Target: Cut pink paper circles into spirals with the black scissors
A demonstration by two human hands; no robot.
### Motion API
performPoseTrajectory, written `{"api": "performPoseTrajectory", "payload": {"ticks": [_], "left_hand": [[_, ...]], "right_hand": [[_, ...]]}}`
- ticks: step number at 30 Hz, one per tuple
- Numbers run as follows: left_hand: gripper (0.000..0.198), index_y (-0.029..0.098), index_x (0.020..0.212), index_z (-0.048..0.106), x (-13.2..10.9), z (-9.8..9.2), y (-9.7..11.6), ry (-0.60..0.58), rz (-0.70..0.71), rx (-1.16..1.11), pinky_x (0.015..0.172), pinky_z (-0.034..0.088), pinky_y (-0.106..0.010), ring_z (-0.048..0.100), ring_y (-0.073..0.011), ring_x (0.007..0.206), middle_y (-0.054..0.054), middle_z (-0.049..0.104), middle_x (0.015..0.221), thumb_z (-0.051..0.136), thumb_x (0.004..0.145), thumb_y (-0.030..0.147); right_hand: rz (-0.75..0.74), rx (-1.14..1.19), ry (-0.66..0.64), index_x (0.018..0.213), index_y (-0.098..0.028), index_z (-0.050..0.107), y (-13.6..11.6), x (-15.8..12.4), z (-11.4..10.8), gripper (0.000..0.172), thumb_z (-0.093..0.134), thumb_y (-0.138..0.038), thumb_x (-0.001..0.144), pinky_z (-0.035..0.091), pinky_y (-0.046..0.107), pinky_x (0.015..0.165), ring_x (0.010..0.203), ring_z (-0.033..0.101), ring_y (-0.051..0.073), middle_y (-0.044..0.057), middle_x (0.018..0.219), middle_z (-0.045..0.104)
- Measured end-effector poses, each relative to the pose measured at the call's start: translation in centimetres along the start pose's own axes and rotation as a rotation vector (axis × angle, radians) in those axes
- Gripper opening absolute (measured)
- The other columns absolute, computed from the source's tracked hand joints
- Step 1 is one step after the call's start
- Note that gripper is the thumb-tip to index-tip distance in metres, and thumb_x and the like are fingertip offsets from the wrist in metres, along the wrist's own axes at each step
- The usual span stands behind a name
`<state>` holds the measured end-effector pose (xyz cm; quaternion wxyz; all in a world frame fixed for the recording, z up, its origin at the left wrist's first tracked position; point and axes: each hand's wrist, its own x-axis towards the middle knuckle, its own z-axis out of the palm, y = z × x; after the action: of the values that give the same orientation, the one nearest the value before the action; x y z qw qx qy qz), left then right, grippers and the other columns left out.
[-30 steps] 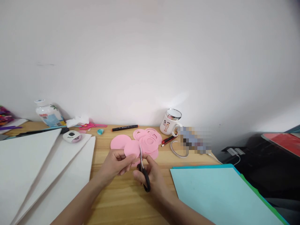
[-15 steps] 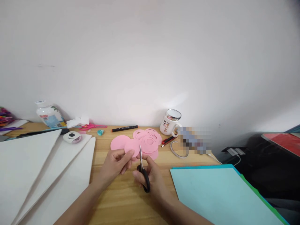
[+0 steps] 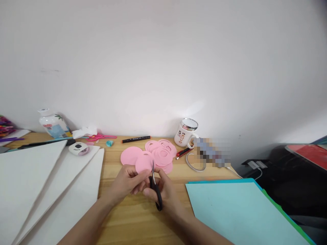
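Between thumb and fingers, my left hand (image 3: 130, 180) pinches a round pink paper piece (image 3: 143, 162) above the table. My right hand (image 3: 163, 189) is closed around black-handled scissors (image 3: 157, 192), whose blades point up and away at the right edge of that piece. Whether the blades are parted is hard to see. Just behind the hands lies a pile of pink paper cutouts (image 3: 163, 154), some with holes in them. A plain pink paper oval (image 3: 130, 155) lies left of the pile, partly covered by the held piece.
White sheets (image 3: 38, 190) fill the left side, with a small white device (image 3: 79, 148) on them. Pink scissors (image 3: 100, 136), a black marker (image 3: 136, 139) and a white mug (image 3: 186, 132) stand or lie along the wall. Light-blue sheets (image 3: 242, 207) lie at right.
My left hand has moved slightly right, closer to my right hand, and the held paper has turned a little. The scissors stay in my right hand at the paper's edge.
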<state>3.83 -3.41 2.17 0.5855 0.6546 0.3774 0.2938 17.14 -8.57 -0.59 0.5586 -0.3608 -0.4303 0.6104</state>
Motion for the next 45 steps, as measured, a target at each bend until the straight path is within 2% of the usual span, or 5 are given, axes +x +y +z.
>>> {"api": "performPoseTrajectory", "payload": {"ticks": [11,22,29,38,45], "left_hand": [[0.037,0.013,0.053,0.056,0.1,-0.1,-0.2,0.050,-0.019,-0.068,0.032,0.024,-0.015,0.034,-0.0037,0.031,0.005,0.045,0.036,0.055,0.075,0.043],[0.036,0.013,0.051,0.055,0.1,-0.3,-0.1,0.101,-0.007,-0.060,0.033,0.025,-0.016,0.034,-0.0043,0.030,0.005,0.045,0.035,0.057,0.074,0.041],[0.036,0.014,0.051,0.054,0.0,0.0,0.3,0.213,0.009,-0.076,0.034,0.026,-0.017,0.035,-0.0042,0.032,0.004,0.049,0.040,0.055,0.075,0.041],[0.038,0.014,0.043,0.046,-0.1,0.2,0.7,0.108,0.002,-0.006,0.033,0.023,-0.016,0.033,-0.0029,0.031,0.006,0.042,0.035,0.060,0.071,0.036],[0.036,0.014,0.047,0.049,0.0,-0.3,0.1,0.059,-0.020,-0.063,0.033,0.023,-0.016,0.032,-0.0031,0.031,0.007,0.042,0.036,0.057,0.073,0.037]], "right_hand": [[0.006,-0.108,0.037,0.095,-0.020,0.041,0.6,0.1,-0.5,0.054,0.076,-0.037,0.057,0.024,0.016,0.040,0.043,0.033,0.006,-0.008,0.054,0.047],[0.046,-0.161,0.051,0.096,-0.021,0.039,0.6,0.0,-0.5,0.050,0.069,-0.043,0.062,0.027,0.016,0.037,0.036,0.036,0.007,-0.011,0.045,0.046],[0.036,-0.186,0.031,0.098,-0.020,0.040,0.4,-0.2,-0.3,0.049,0.068,-0.041,0.063,0.028,0.016,0.036,0.036,0.038,0.007,-0.010,0.046,0.048],[0.008,-0.131,0.023,0.098,-0.020,0.042,0.6,-0.1,-0.5,0.051,0.072,-0.040,0.062,0.027,0.017,0.040,0.042,0.039,0.007,-0.008,0.054,0.049],[-0.012,-0.110,0.010,0.099,-0.020,0.041,0.5,0.1,-0.9,0.054,0.074,-0.040,0.060,0.025,0.017,0.043,0.047,0.035,0.007,-0.008,0.057,0.046]]}}
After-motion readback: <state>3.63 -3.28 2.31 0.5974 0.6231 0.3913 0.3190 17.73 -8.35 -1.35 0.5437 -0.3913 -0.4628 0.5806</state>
